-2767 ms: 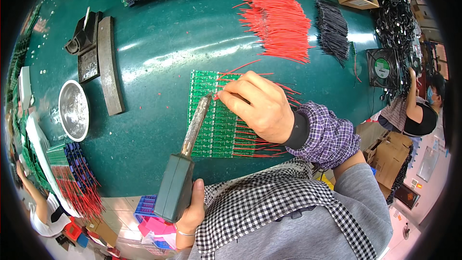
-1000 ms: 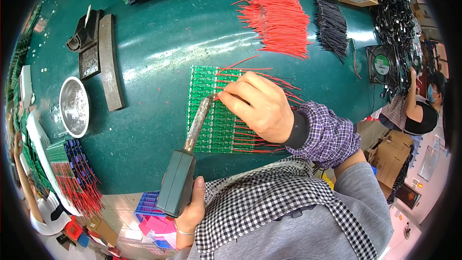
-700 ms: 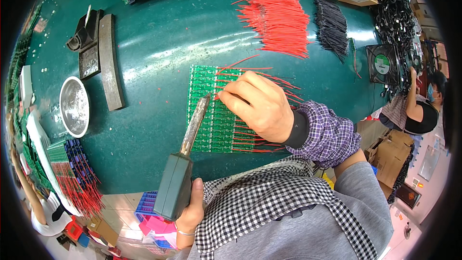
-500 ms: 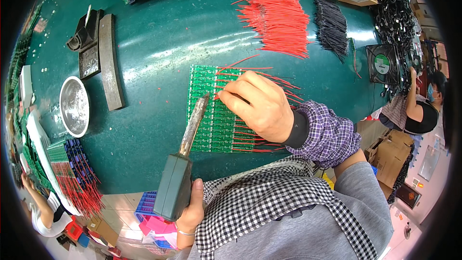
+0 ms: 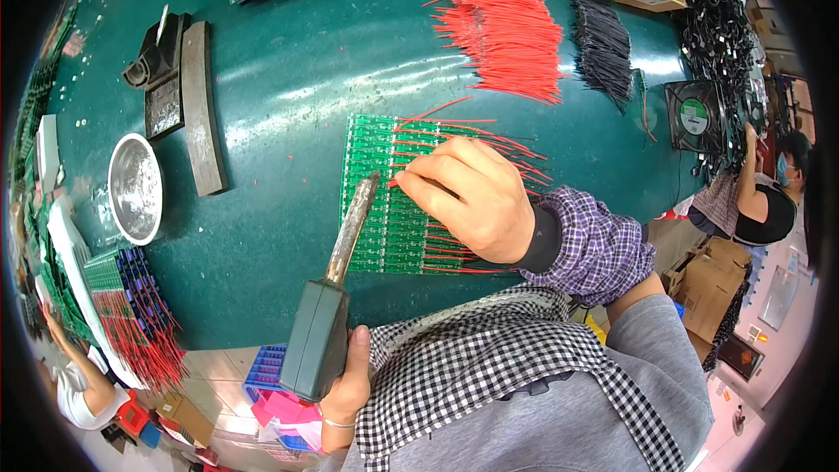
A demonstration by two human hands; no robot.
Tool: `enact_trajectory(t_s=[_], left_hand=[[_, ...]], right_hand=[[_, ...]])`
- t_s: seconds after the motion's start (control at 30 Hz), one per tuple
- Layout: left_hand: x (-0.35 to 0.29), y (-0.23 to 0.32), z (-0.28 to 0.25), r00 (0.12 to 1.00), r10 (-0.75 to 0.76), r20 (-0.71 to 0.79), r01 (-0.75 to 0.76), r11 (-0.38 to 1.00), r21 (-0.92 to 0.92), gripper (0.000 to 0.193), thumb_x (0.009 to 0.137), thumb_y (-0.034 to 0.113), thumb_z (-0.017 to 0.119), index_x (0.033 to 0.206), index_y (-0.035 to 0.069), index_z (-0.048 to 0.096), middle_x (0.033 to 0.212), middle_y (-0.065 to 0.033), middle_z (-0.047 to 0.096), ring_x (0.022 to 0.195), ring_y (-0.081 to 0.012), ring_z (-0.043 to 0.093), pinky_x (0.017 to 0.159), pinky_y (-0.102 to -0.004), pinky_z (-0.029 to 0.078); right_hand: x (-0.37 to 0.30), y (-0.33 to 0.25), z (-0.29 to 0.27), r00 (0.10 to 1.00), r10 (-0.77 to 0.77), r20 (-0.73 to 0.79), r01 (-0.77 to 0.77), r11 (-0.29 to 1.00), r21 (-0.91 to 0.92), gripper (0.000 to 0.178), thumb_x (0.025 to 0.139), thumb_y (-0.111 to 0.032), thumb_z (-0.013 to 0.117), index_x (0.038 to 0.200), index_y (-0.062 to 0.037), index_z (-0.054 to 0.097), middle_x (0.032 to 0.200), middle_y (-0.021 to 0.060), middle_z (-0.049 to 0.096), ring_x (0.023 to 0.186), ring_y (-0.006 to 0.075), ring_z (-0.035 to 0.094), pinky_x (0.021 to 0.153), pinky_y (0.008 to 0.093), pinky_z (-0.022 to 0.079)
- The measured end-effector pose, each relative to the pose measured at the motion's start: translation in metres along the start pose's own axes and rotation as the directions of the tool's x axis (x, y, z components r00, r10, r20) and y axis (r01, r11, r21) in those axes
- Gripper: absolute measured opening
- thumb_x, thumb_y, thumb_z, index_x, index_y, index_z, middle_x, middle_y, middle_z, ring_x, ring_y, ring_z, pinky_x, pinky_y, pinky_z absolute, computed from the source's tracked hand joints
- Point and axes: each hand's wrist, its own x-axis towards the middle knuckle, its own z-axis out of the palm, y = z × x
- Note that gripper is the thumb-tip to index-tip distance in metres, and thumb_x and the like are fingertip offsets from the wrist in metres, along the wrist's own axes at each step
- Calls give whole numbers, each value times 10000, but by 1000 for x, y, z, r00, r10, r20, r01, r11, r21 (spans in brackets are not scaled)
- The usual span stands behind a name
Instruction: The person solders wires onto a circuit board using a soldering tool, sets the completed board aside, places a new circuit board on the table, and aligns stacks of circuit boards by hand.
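My left hand [image 5: 351, 382] is closed around the dark green handle of a soldering iron [image 5: 315, 341]. The iron's tip reaches up onto a green circuit board panel [image 5: 365, 236], which is made of several narrow boards side by side. Close to the tip, my right hand [image 5: 472, 197] pinches the end of a red wire [image 5: 395, 182] against the panel. More red wires [image 5: 516, 147] run from the panel out to the right, above and below my right hand, which hides part of them and of the panel.
Beyond the panel lie a red wire pile [image 5: 502, 35] and a black wire bundle [image 5: 601, 45]. A small fan [image 5: 695, 114] stands at the right. At the left are a metal bowl [image 5: 135, 188], a dark holder [image 5: 163, 109] and a curved bar [image 5: 201, 114]. Other people sit at both sides.
My right hand has dipped slightly toward me, its fingertips still near the iron's tip. The person at the left has shifted an arm. My left hand looks unmoved.
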Motion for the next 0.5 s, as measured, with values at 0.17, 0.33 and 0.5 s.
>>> enact_trajectory(t_s=[0.17,0.33,0.5], left_hand=[[1,4,1,999,32,18,-32,999,22,462,836,-89,715,1281,-27,607,1194,-138,662,824,-131,601,672,-251,516],[-1,3,-1,999,25,23,-26,997,66,449,843,-83,716,1274,-28,606,1177,-135,663,817,-128,601,669,-251,518],[-3,-2,-4,999,-18,36,15,997,71,421,852,-56,732,1254,-31,611,1146,-122,663,811,-122,599,677,-261,521]], right_hand=[[-1,1,3,1000,7,27,-8,1000,22,316,688,-42,700,994,32,668,932,110,654,777,246,610,659,342,530],[-2,1,3,999,5,37,-6,1000,26,320,694,-33,693,1005,33,664,933,116,648,778,250,608,659,344,535],[-1,0,4,999,9,35,-10,1000,26,321,694,-27,689,1008,34,663,929,117,646,777,249,608,653,340,535]])
